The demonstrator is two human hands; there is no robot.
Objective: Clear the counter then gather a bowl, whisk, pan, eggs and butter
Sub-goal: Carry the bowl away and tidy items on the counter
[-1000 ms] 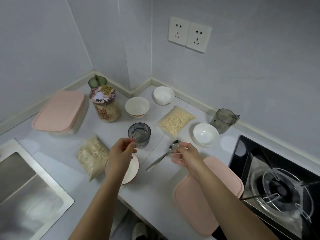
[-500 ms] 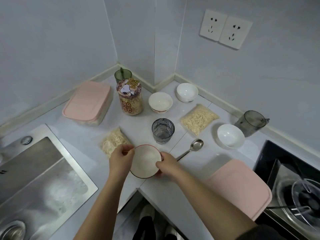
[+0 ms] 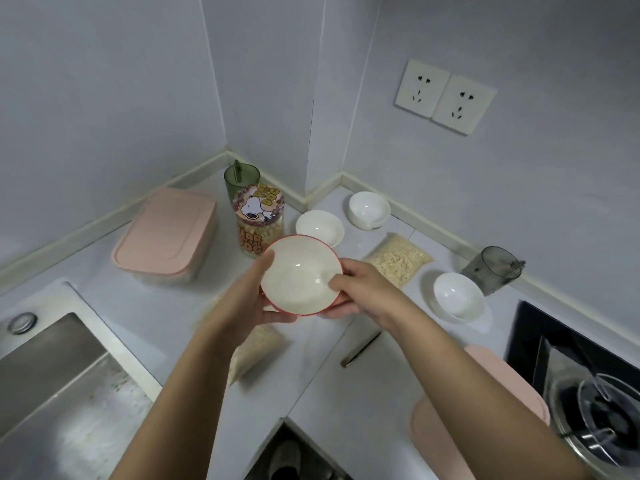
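Head view: both hands (image 3: 242,303) around red-rimmed bowl (image 3: 298,271)

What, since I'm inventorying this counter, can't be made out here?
Head view only.
The utensil: only a handle shows; the right forearm covers its head.
The bag of flakes: the left forearm hides most of it.
The counter behind the held red-rimmed bowl: blocked by it.
The stove: cut off by the right edge.

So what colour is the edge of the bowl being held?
Red. The bowl has a thin red rim, white inside; head view shows it.
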